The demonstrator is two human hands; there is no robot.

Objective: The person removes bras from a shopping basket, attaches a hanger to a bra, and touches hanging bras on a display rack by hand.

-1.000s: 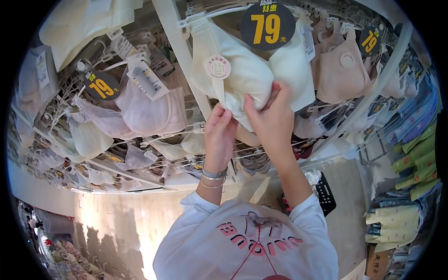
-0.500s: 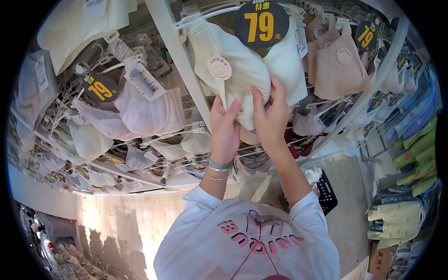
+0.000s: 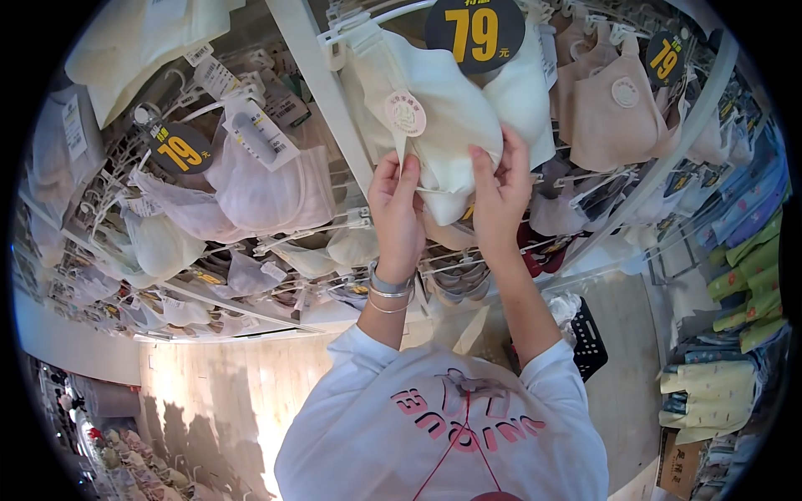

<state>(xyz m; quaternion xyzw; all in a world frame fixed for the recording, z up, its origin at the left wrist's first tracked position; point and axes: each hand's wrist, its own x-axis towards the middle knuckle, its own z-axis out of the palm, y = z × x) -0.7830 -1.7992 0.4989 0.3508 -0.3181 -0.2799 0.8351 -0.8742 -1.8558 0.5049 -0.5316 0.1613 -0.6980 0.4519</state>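
Note:
A pale cream bra [image 3: 447, 121] hangs on a white hanger [image 3: 401, 18] at the top centre, and both of my hands grip its lower part. My left hand [image 3: 396, 204] pinches the lower left edge between thumb and fingers. On the right side of the same cup, my right hand [image 3: 503, 196] holds the fabric, thumb in front and fingers behind. A round pink label [image 3: 405, 113] sits on the bra's left side. Above the hands is a black price sign [image 3: 474, 35] reading 79.
Beige bras [image 3: 614, 108] hang to the right, with another price sign [image 3: 666, 58]. Lilac bras [image 3: 271, 188] and several tagged ones fill the left racks. A white upright post [image 3: 322, 83] divides the racks. A black basket [image 3: 590, 342] stands on the floor; folded clothes [image 3: 710, 392] lie far right.
My hands have moved slightly apart, spreading the lower part of the cream bra wider. The right hand has shifted right, and the view has moved a little.

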